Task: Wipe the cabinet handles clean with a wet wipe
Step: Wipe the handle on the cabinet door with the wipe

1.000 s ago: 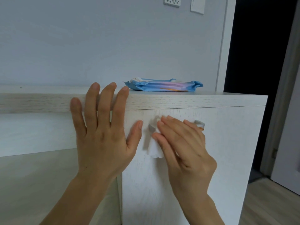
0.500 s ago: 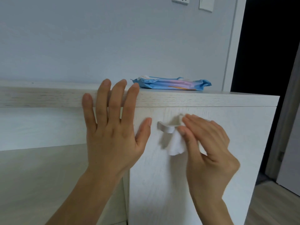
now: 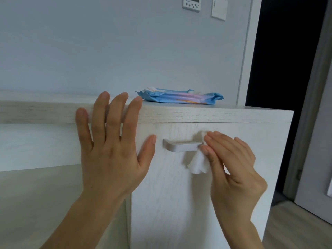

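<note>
White wet wipe (image 3: 197,164) and right hand (image 3: 235,169) cover the handle (image 3: 181,146) at one end.

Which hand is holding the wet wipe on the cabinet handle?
The right hand: it pinches the white wipe at the right end of the handle. The left hand lies flat and spread against the cabinet, holding nothing.

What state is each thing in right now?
handle: left and middle bare, right end under the wet wipe.
wet wipe: bunched, loose end hanging below the handle.
right hand: pinches the wet wipe around the handle.
left hand: open, flat against the cabinet top edge.
cabinet door: closed.
wipe pack: lying flat on the cabinet top.
</note>
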